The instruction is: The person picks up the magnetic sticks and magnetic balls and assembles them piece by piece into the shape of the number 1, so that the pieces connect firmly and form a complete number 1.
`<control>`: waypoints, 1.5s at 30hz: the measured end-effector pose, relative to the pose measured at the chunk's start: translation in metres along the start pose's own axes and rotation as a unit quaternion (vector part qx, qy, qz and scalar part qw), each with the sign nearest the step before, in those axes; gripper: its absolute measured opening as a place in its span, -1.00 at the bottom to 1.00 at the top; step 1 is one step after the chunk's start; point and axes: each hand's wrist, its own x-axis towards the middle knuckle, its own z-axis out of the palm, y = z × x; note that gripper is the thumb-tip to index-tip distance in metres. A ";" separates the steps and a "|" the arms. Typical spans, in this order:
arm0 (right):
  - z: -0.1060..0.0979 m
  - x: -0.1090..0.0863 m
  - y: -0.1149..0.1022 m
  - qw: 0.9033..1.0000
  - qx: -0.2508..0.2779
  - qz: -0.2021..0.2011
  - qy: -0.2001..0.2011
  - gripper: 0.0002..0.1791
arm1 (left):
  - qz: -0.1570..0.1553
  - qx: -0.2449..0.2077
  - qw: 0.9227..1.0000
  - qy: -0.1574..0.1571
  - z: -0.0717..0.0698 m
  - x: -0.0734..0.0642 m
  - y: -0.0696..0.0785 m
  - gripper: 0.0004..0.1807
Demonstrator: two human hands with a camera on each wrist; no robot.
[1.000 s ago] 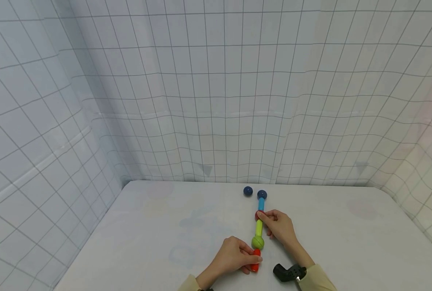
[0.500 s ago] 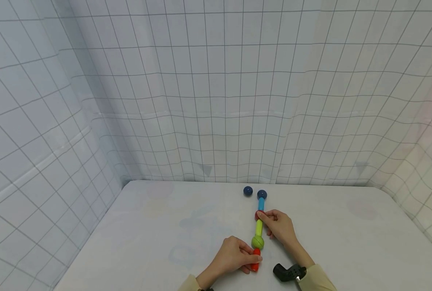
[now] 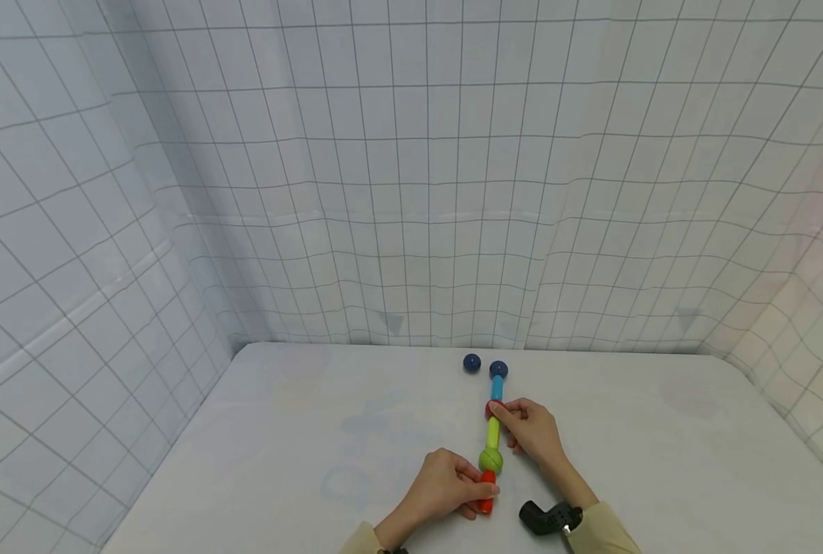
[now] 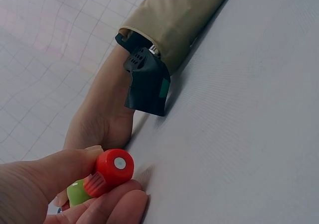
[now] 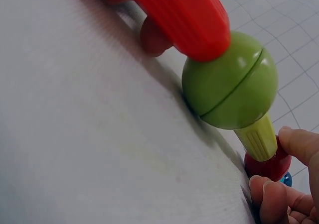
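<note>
A chain of toy balls and rods lies on the white table, running away from the person. My left hand (image 3: 442, 486) pinches a red rod (image 4: 118, 165) between thumb and fingers at the near end. Its far tip touches a green ball (image 5: 232, 82). Beyond that come a yellow-green rod (image 3: 493, 433), a dark red ball (image 5: 269, 163), a light blue rod (image 3: 497, 387) and a dark blue ball (image 3: 498, 370). My right hand (image 3: 534, 432) pinches the dark red ball. That ball is partly hidden by the thumb in the head view.
A second dark blue ball (image 3: 472, 363) sits apart, left of the chain's far end. A black wrist device (image 3: 550, 518) is strapped at the right cuff. White gridded curtains (image 3: 411, 192) enclose the table (image 3: 279, 462) at the back and sides.
Both hands keep their holds and stay almost in place. The red rod has shifted very slightly toward the green ball.
</note>
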 end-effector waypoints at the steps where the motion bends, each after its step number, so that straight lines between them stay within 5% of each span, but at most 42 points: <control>1: 0.000 0.000 0.000 1.000 0.002 0.002 0.002 -0.51 | -0.001 -0.002 1.000 0.001 0.000 0.000 0.000 -0.78; 17: 0.000 0.000 -0.001 1.000 -0.008 0.002 0.006 -0.48 | -0.028 -0.037 0.999 0.002 0.003 0.002 -0.002 -0.81; 45: 0.000 0.003 0.001 1.000 -0.013 0.007 0.008 -0.46 | 0.001 -0.022 1.000 0.019 0.006 0.005 -0.007 -0.76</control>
